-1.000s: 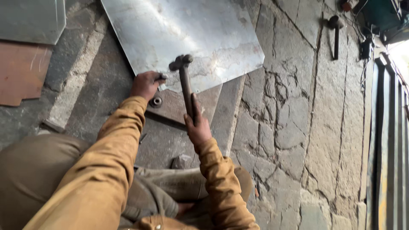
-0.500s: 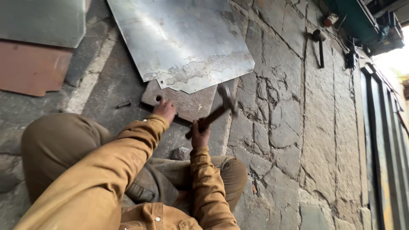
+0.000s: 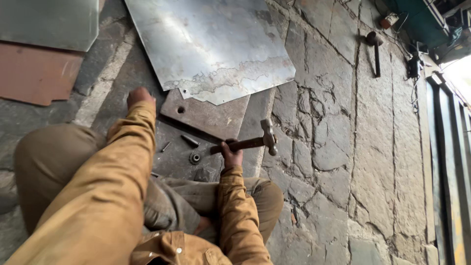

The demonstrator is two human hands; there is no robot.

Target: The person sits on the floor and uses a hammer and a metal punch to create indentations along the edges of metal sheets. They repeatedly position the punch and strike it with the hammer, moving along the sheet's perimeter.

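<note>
Head view looked down on a person crouched on a stone floor (image 3: pixel 343 147). Right hand (image 3: pixel 231 153) was closed around the wooden handle of a hammer (image 3: pixel 250 143); fingers (image 3: pixel 228 144) wrapped tight on the shaft, no gap visible. Hammer lay roughly level, its metal head at the right end, above the floor just right of the rusty steel plate (image 3: pixel 208 114). Hammer head was touching nothing.

Left hand (image 3: pixel 140 96) was extended forward at the end of a tan sleeve, near the left edge of the rusty plate. Only the back of the hand showed; fingers appeared curled under, but whether they gripped anything could not be told.

Rusty plate was flat on the floor, one small hole near its left corner. A large, bright sheet of metal (image 3: pixel 211 44) overlapped its far edge. On the darker slab near the knees: a short bolt (image 3: pixel 190 141), a smaller pin (image 3: pixel 166 146) to its left, and a round nut (image 3: pixel 195 158) just left of the right hand, all apart from each other.

Second hammer (image 3: pixel 375 49) lay on the floor well away, upper right. Another grey sheet (image 3: pixel 46 22) and a reddish-brown panel (image 3: pixel 34 73) were at upper left.
</note>
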